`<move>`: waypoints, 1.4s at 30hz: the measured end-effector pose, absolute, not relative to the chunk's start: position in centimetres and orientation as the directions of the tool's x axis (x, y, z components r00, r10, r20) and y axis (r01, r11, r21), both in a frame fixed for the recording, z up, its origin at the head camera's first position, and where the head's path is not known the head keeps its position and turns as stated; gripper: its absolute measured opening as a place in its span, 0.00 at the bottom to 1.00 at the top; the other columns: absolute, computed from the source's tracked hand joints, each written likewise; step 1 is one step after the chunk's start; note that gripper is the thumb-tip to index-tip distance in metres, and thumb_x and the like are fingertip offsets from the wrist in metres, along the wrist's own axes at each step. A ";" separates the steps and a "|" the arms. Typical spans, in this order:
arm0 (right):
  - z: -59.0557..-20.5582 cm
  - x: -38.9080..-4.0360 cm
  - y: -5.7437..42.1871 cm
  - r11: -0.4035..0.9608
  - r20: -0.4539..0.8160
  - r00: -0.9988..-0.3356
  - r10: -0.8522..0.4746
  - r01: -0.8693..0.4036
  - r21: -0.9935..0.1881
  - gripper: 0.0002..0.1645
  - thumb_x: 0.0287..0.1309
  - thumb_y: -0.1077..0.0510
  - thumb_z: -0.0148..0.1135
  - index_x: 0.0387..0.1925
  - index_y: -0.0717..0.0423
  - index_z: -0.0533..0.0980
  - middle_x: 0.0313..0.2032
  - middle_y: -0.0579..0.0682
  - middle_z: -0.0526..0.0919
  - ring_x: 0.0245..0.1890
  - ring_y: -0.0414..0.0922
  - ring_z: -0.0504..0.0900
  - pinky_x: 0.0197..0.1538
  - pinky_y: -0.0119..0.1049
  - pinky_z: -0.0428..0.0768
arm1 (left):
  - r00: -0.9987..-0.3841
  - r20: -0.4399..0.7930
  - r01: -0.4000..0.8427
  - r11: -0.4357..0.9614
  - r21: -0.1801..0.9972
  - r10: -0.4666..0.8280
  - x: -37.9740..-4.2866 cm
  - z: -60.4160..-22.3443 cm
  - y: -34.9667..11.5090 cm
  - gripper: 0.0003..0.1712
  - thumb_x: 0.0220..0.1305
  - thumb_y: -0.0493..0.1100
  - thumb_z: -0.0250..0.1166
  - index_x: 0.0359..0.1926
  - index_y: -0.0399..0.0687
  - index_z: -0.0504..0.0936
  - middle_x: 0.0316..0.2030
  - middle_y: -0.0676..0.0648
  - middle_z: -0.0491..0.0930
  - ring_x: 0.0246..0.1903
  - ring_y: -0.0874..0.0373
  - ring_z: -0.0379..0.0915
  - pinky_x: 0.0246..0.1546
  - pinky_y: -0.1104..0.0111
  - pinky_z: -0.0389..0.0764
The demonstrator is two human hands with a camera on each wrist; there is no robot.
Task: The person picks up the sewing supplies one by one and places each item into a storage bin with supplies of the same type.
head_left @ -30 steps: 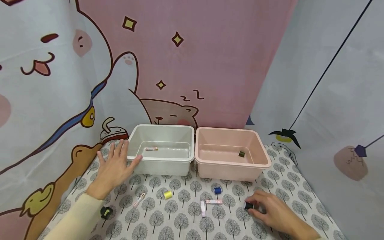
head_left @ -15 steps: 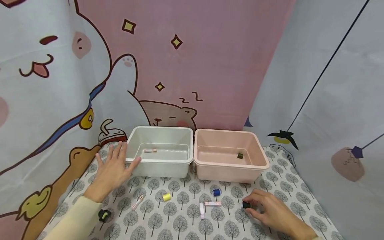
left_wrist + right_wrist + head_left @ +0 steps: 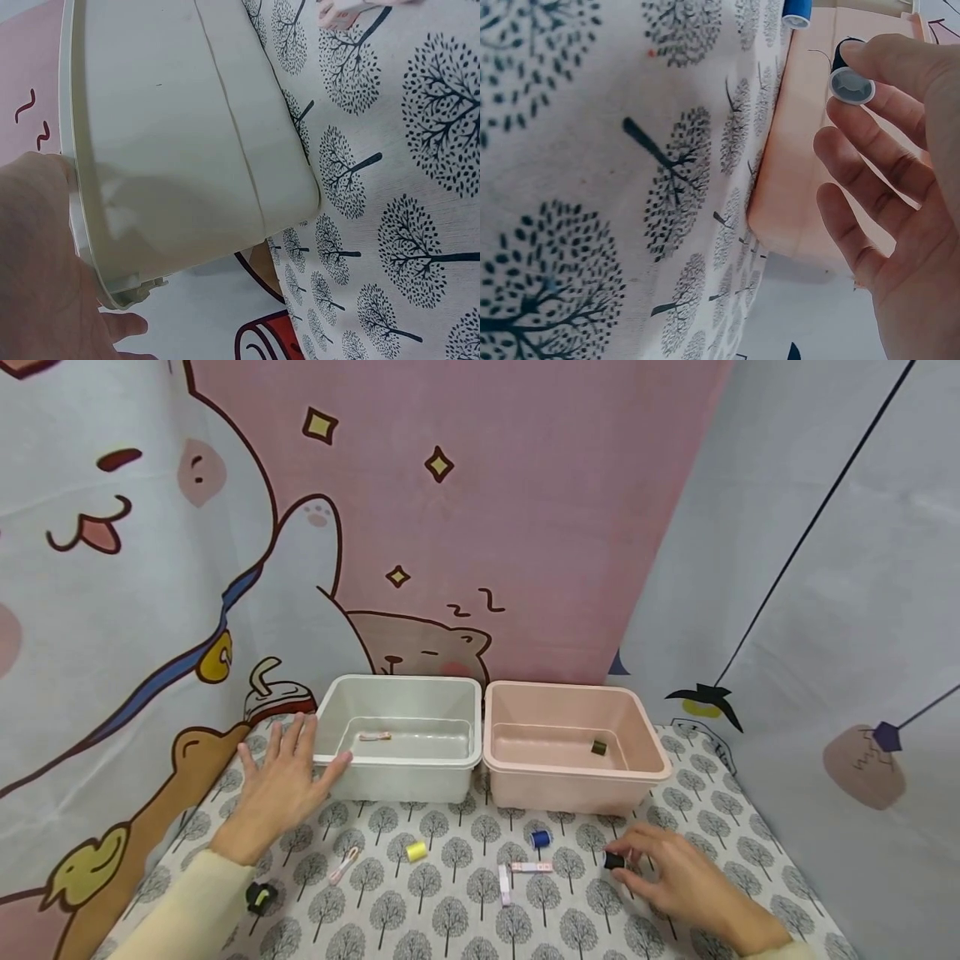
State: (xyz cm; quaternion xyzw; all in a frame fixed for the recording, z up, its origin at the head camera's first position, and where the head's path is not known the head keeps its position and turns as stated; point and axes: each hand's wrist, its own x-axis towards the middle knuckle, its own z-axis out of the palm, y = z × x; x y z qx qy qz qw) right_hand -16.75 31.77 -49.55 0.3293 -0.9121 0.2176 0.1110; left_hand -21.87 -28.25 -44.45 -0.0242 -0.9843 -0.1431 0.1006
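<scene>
R grip (image 3: 670,875) pinches the black spool (image 3: 613,860) w/ thumb & fingertips, just in front of the pink bin (image 3: 577,793); can't tell its height over the counter (image 3: 450,927). Best use light, even pressure, thumb square on the thread, & mind the loose thread end (image 3: 824,55), it could snag. Blue spool (image 3: 540,839)'s nearby: avoid bumping. L grip (image 3: 281,787), fingers spread, rests at the white bin (image 3: 405,787)'s rim.
</scene>
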 end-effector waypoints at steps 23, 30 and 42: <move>-47.6 -17.5 30.3 0.669 0.448 -0.725 -0.523 -0.675 -0.311 0.29 0.63 0.58 0.89 0.61 0.30 0.90 0.50 0.31 0.91 0.41 0.29 0.85 0.37 0.32 0.87 | -0.980 0.197 0.073 0.960 0.269 0.019 -21.9 -44.8 -28.3 0.63 0.87 0.81 0.44 0.95 0.36 0.45 0.94 0.25 0.42 0.91 0.14 0.36 0.77 0.07 0.24; -47.2 -17.8 29.7 0.661 0.459 -0.714 -0.528 -0.686 -0.306 0.29 0.64 0.57 0.88 0.61 0.27 0.90 0.49 0.27 0.89 0.42 0.29 0.85 0.40 0.29 0.87 | -0.978 0.208 0.071 0.965 0.251 0.018 -21.9 -44.5 -28.4 0.63 0.87 0.81 0.45 0.95 0.36 0.46 0.94 0.25 0.43 0.91 0.14 0.38 0.78 0.07 0.25; -46.5 -18.4 29.6 0.678 0.471 -0.703 -0.533 -0.688 -0.259 0.20 0.61 0.56 0.90 0.53 0.41 0.91 0.41 0.27 0.85 0.39 0.29 0.82 0.40 0.27 0.85 | -0.982 0.187 0.077 0.957 0.279 0.024 -22.0 -44.5 -28.2 0.64 0.87 0.81 0.44 0.96 0.37 0.44 0.94 0.25 0.41 0.91 0.15 0.35 0.77 0.08 0.21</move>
